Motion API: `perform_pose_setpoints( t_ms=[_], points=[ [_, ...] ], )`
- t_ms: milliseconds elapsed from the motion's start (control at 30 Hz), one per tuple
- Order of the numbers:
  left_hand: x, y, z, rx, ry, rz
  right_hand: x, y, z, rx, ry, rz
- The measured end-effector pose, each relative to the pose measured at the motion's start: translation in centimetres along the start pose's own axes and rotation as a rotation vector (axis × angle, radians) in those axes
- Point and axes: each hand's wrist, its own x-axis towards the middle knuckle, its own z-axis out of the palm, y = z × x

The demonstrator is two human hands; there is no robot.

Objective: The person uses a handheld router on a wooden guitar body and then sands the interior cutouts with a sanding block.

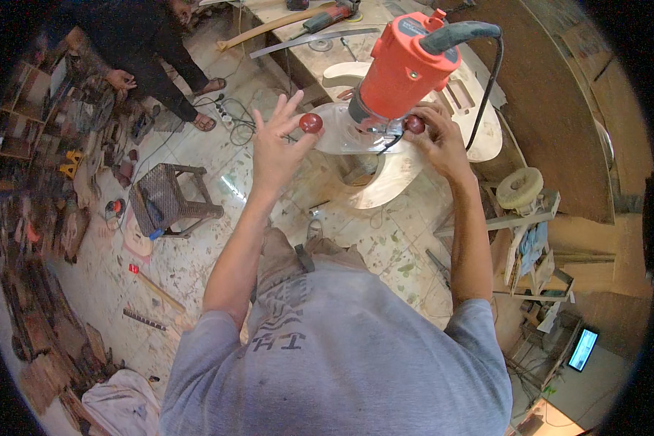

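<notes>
A red router (407, 69) with a clear base (341, 134) stands tilted over a pale wooden guitar body (483, 120) that has routed cavities. My left hand (277, 142) is beside the router's left dark-red knob (310, 123). Its fingers are spread and stretched out, and its thumb lies along the knob's near side. On the other side, my right hand (443, 142) is closed around the right knob (414, 124), with fingers bent over it. A thick black hose or cable sleeve (461, 35) bends away from the router's top. The cutter is hard to make out.
A grinder-like power tool (330, 16) and a metal strip (312, 41) lie on the bench. Another person (152, 58) stands at the far left near cables (247, 131). A woven stool (171, 200) stands left. A round pad (519, 188) rests on a wooden frame at right.
</notes>
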Motion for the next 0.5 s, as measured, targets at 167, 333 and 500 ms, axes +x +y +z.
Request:
perform_pose_setpoints(
  t_ms=[167,333,500],
  points=[
    [-1.1,1.0,0.0,0.018,0.028,-0.034,0.0,0.4,0.0,0.098,-0.029,0.017],
    [-1.7,1.3,0.1,0.007,0.043,-0.051,0.1,0.8,0.0,0.108,-0.034,0.009],
    [-1.6,1.0,0.0,0.010,0.037,-0.039,-0.2,0.8,0.2,0.115,-0.008,-0.004]
  ],
)
